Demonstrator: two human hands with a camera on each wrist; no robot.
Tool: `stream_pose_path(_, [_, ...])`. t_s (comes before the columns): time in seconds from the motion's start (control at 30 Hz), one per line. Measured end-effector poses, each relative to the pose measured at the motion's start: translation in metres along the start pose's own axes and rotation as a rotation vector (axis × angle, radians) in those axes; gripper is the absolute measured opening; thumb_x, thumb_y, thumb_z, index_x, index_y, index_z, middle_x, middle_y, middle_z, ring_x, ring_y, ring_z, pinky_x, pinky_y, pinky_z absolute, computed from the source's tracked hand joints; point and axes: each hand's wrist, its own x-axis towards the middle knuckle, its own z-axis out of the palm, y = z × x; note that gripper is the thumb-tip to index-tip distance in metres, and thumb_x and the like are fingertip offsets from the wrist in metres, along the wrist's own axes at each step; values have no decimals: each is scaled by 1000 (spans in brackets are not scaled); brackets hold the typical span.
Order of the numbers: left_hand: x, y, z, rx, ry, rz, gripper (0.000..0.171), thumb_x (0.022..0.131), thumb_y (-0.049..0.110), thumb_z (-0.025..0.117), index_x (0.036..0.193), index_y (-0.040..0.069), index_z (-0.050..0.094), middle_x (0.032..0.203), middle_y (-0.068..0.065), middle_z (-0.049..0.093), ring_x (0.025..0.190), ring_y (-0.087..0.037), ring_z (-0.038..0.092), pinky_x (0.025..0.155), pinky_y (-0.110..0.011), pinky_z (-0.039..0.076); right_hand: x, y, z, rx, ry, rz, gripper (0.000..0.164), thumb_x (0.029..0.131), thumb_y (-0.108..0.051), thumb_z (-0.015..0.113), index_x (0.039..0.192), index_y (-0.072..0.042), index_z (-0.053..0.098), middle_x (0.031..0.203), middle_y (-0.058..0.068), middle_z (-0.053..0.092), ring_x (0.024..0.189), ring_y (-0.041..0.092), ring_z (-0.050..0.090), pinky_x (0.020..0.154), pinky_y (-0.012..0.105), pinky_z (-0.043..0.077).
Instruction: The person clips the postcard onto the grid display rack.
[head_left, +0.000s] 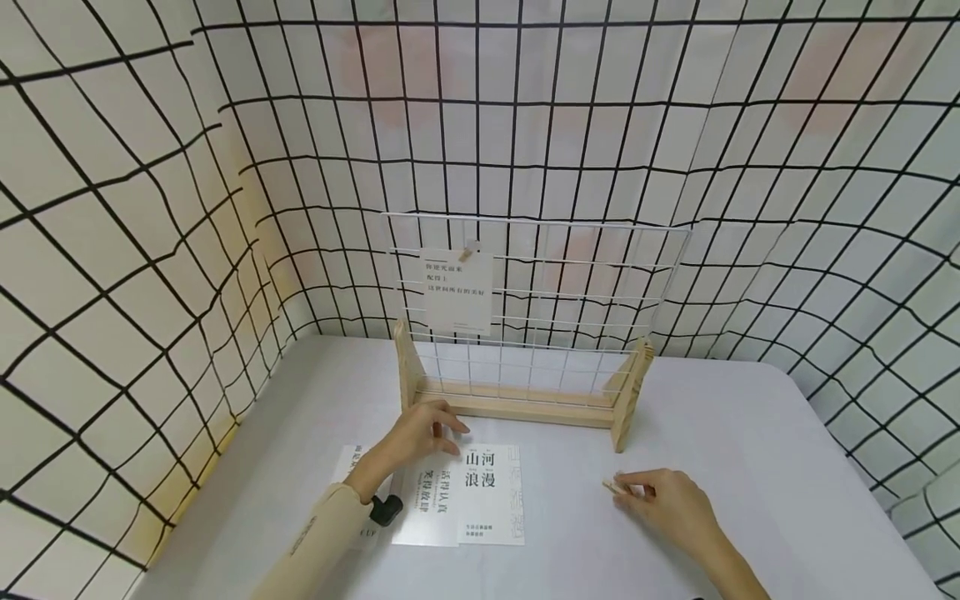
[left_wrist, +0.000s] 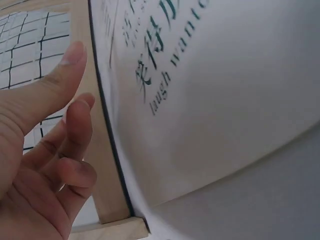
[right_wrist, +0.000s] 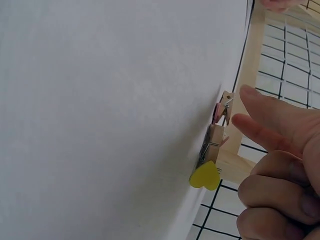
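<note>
- Done, it seems: one card (head_left: 457, 308) hangs on the wire rack (head_left: 517, 410), held near its top edge by a small wooden clip (head_left: 468, 252)
- Apparently left: three printed cards (head_left: 491, 500) lie on the worktop (head_left: 570, 542), not yet hung
- The left hand (head_left: 420, 432) is empty, fingers loosely bent, near those cards
- The right hand (head_left: 667, 504) has thumb and forefinger parted just beside two more clips (right_wrist: 215, 136); whether they touch, I cannot tell

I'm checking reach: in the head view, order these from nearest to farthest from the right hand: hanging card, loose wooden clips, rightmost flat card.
From the right hand:
1. Loose wooden clips, just left
2. Rightmost flat card, farther left
3. Hanging card, upper left
</note>
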Motion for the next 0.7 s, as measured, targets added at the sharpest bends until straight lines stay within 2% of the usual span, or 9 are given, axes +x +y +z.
stream_pose_path(0.17, [5, -5, 4, -13, -59, -16, 32, 70, 14, 94, 100, 13, 84, 92, -3, 69, 69, -8, 47, 61, -17, 40, 0, 0, 3, -9, 2, 4, 28, 83, -28, 86, 107, -14, 83, 57, -9, 42, 51, 2, 32, 47, 18, 30])
stream_pose_path(0.43, [9, -10, 10, 33, -94, -30, 27, 69, 16, 94, 94, 15, 83, 90, 4, 65, 72, -7, 48, 64, -18, 42, 0, -5, 2, -29, -2, 26, 25, 82, -28, 87, 103, -16, 83, 58, -9, 43, 52, 3, 33, 48, 20, 28])
stream_pose_path(0.7, [13, -6, 12, -2, -132, -75, 22, 71, 11, 93, 88, 16, 79, 91, 4, 65, 74, -11, 52, 63, -20, 46, 6, -7, 0, -95, 36, -18, 21, 82, -23, 87, 102, -16, 83, 58, -10, 41, 53, 3, 33, 48, 21, 25])
